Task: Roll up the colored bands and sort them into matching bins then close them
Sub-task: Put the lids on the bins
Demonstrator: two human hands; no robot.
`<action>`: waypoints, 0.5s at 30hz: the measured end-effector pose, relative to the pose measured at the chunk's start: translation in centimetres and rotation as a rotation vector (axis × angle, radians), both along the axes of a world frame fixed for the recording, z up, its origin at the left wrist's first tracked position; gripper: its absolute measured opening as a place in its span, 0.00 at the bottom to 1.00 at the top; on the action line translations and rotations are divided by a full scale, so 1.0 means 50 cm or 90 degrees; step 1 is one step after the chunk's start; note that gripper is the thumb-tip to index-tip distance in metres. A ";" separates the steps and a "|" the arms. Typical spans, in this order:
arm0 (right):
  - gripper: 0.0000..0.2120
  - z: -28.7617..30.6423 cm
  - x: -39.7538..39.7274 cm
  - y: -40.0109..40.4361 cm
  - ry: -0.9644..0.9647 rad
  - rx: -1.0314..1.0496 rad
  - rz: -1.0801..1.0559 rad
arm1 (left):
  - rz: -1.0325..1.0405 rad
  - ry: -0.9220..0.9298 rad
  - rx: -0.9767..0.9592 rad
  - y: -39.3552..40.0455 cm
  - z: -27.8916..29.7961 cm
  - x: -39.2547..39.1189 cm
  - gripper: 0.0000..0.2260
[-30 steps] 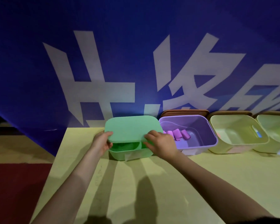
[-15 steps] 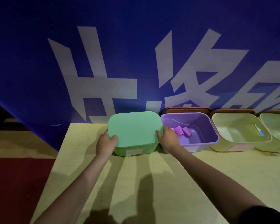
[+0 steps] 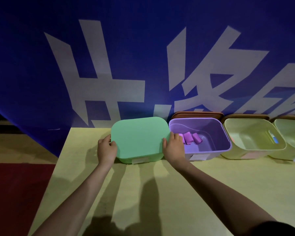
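A flat green plastic lid with rounded corners (image 3: 140, 137) lies on top of the green plastic bin (image 3: 141, 159), of which only the front wall and a pale label show beneath it. The left hand (image 3: 107, 148) grips the lid's left edge, thumb on top and fingers curled down the side; the right hand (image 3: 174, 147) grips the right edge in the same way. The closed bin stands at the left end of a row near the far edge of the pale yellow table (image 3: 160, 193). Just beside it on the right is an open lilac plastic bin (image 3: 215, 133) holding rolled purple bands (image 3: 192, 138) on its floor. A brown lid (image 3: 197, 114) lies behind that bin. Further right are two open pale yellow-green bins (image 3: 255, 150), the nearer one containing a small blue item, too small to identify. A blue banner with large white characters (image 3: 109, 65) rises behind the row.
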State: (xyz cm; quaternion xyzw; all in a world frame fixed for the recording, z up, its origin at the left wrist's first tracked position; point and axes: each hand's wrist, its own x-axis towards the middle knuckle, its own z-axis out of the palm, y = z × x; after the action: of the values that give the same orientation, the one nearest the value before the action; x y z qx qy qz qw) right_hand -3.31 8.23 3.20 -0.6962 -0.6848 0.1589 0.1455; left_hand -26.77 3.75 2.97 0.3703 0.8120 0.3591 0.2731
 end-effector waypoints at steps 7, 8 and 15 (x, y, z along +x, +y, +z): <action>0.20 0.006 -0.003 0.007 -0.092 0.006 0.007 | -0.014 0.053 -0.028 0.033 -0.013 -0.010 0.14; 0.20 0.009 -0.002 0.011 -0.113 0.005 0.012 | -0.018 0.064 -0.029 0.040 -0.011 -0.011 0.14; 0.31 0.020 -0.018 0.048 -0.069 -0.010 0.083 | -0.062 0.061 -0.049 0.101 -0.012 -0.035 0.16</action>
State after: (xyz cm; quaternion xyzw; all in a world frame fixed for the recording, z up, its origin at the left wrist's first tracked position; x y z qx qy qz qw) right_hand -4.20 10.63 4.19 -0.6587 -0.7343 0.1358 0.0919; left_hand -28.53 8.81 2.34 0.4156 0.8182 0.2956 0.2652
